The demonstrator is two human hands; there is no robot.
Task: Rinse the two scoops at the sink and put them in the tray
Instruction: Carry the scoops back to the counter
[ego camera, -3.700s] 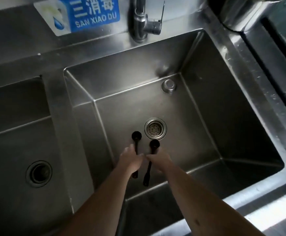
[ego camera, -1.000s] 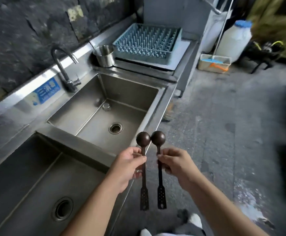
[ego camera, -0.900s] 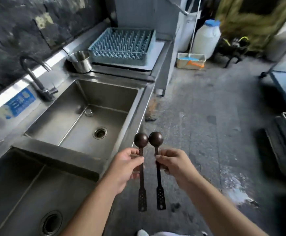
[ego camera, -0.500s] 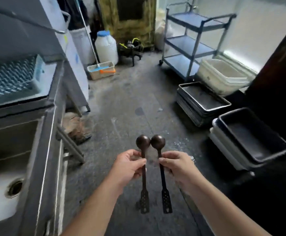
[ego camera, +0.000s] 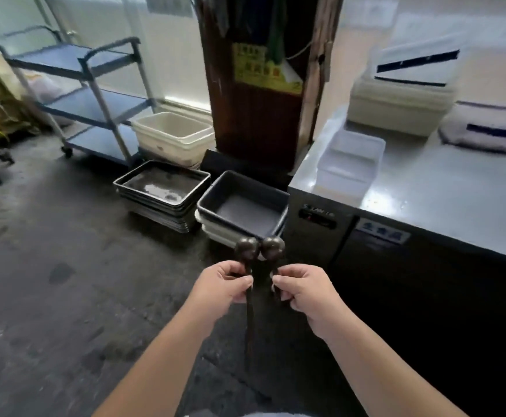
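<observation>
Being pinched upright, bowls touching, the left scoop (ego camera: 246, 249) is being gripped by the left hand (ego camera: 220, 288), the right scoop (ego camera: 273, 247) by the right hand (ego camera: 304, 290), above a dark tray (ego camera: 242, 207).

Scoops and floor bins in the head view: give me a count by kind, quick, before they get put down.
Dark scoops, one in the left hand and one in the right hand: 2 (left scoop, right scoop)
Dark grey bin, top of its stack: 1
Metal tray stack: 1
Cream tub stack: 1
Total: 5
</observation>
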